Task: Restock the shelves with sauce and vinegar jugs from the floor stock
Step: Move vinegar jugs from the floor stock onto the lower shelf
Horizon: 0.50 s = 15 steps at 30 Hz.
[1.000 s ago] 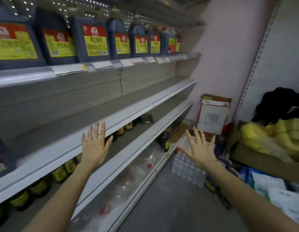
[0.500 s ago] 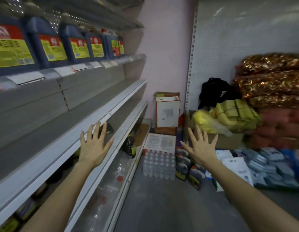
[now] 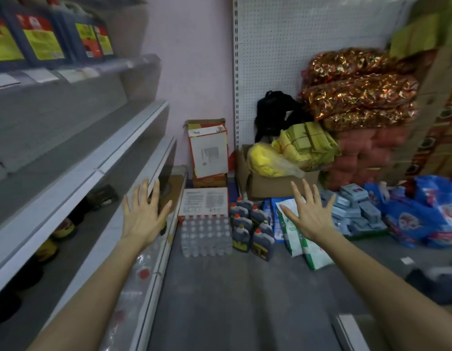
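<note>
head view has swung right since a moment ago: left hand and right hand still reach forward, fingers spread, holding nothing. beyond them, dark sauce jugs now stand central on the floor, beside a water-bottle pack.

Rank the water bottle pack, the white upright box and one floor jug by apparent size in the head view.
1. White box and bottle pack: look alike, and the pack is nearer, so unranked.
2. Jug: smallest.

Both bare arms stretched forward, left hand and right hand empty — fingers splayed, palms down
</note>
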{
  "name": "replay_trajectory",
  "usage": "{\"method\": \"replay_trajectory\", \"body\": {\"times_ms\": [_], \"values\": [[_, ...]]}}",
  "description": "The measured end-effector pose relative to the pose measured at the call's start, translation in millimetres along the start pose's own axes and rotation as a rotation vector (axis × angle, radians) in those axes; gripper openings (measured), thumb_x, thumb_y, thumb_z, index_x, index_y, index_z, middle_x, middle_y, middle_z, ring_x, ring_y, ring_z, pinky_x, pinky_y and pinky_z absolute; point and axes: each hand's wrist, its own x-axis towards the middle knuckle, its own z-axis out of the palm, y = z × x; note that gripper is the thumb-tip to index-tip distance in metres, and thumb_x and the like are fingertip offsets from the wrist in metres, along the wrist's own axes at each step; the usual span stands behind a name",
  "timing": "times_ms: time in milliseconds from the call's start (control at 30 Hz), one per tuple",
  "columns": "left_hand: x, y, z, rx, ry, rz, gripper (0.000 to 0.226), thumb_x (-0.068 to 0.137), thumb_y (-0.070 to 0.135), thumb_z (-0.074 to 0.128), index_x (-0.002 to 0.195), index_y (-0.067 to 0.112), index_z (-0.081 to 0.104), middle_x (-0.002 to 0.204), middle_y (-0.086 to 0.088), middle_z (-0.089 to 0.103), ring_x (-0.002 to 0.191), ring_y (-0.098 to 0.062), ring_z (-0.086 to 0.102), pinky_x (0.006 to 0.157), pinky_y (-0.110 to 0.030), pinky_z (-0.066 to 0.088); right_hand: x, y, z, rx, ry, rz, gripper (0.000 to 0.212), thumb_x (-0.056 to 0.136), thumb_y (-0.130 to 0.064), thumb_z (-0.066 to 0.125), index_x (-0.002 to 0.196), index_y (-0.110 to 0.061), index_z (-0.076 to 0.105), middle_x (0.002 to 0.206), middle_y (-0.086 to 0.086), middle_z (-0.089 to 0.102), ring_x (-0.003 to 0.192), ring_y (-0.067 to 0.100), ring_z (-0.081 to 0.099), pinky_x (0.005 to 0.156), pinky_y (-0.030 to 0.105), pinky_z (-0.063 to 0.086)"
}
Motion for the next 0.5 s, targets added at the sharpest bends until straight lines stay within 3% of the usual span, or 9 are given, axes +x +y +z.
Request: {"method": "replay_trajectory", "body": {"times_ms": [167, 333, 500], "values": [[67.8, 65.9, 40.0, 0.014, -0.025, 0.047, 0.076, 0.090, 0.061, 0.008, 0.152, 0.019, -0.003, 0.160, -0.010, 0.002, 0.147, -0.029, 0.006, 0.116, -0.051, 0.000, 56.2, 52.9, 15.0, 0.000, -0.036, 0.015, 0.078, 0.091, -0.068, 0.015, 0.150, -0.028, -0.017, 0.159, 0.002, -0.018, 0.147, 0.026, -0.010, 0.111, 0.063, -0.003], [123.8, 142.7, 75.3, 0.028, -0.102, 0.126, 0.070, 0.098, 0.054, 0.018, 0.150, 0.020, -0.015, 0.161, -0.006, -0.006, 0.148, -0.025, -0.002, 0.117, -0.049, -0.001, 111.1, 107.7, 25.5, -0.025, -0.103, 0.049, 0.077, 0.091, -0.068, 0.014, 0.151, -0.028, -0.015, 0.159, 0.002, -0.017, 0.147, 0.028, -0.009, 0.110, 0.066, 0.001], [162.7, 185.8, 95.8, -0.022, -0.110, 0.145, 0.069, 0.098, 0.052, 0.023, 0.151, 0.020, -0.009, 0.161, -0.006, -0.002, 0.147, -0.027, 0.002, 0.116, -0.049, -0.001, 162.4, 137.6, 24.6, 0.003, -0.127, 0.088, 0.078, 0.090, -0.070, 0.014, 0.152, -0.028, -0.010, 0.160, 0.002, -0.014, 0.147, 0.027, -0.009, 0.110, 0.065, -0.001]]}}
